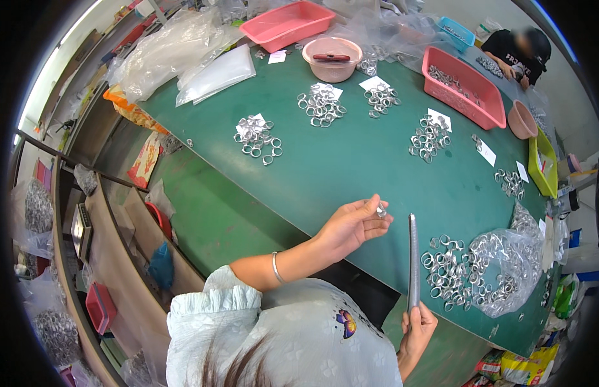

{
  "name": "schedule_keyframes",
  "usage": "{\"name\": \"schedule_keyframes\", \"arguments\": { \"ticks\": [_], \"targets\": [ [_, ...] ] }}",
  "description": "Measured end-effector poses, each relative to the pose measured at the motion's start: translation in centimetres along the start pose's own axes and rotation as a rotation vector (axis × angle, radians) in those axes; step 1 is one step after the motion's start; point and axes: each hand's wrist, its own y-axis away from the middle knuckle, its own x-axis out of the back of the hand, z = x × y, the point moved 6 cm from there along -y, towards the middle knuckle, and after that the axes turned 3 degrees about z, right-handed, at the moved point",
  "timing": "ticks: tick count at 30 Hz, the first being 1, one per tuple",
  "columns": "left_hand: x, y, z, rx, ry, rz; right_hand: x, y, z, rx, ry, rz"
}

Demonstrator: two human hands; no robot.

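Note:
Between the thumb and fingers of my left hand (355,227) is a small silver ring (381,210), held just above the table's near edge. My right hand (418,330) grips the lower end of a ring mandrel (413,261), a long grey tapered rod that stands nearly upright, its thin tip at the top. The ring and the mandrel are apart. Right of the mandrel lies a loose pile of silver rings (445,274), beside a clear plastic bag (506,274) spilling more rings.
Several sorted ring piles (255,137) with white paper slips lie across the green table (299,187). Beyond are a pink basin (332,59), pink trays (464,87) and plastic bags (177,51). Another person (520,55) works at the far right. Shelves (112,258) stand on the left.

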Motion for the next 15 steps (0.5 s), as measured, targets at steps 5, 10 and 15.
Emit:
{"name": "schedule_keyframes", "arguments": {
  "ticks": [5, 10, 15],
  "targets": [
    [0.0, 0.2, 0.8, -0.133, -0.07, -0.02, -0.5, -0.2, 0.0, -0.009, 0.015, -0.015],
    [0.1, 0.4, 1.2, -0.234, -0.057, -0.036, -1.0, -0.5, 0.2, -0.017, 0.027, -0.017],
    [0.9, 0.5, 1.4, -0.273, -0.072, -0.045, -1.4, -0.5, 0.3, -0.033, 0.06, -0.011]
  ]
}}
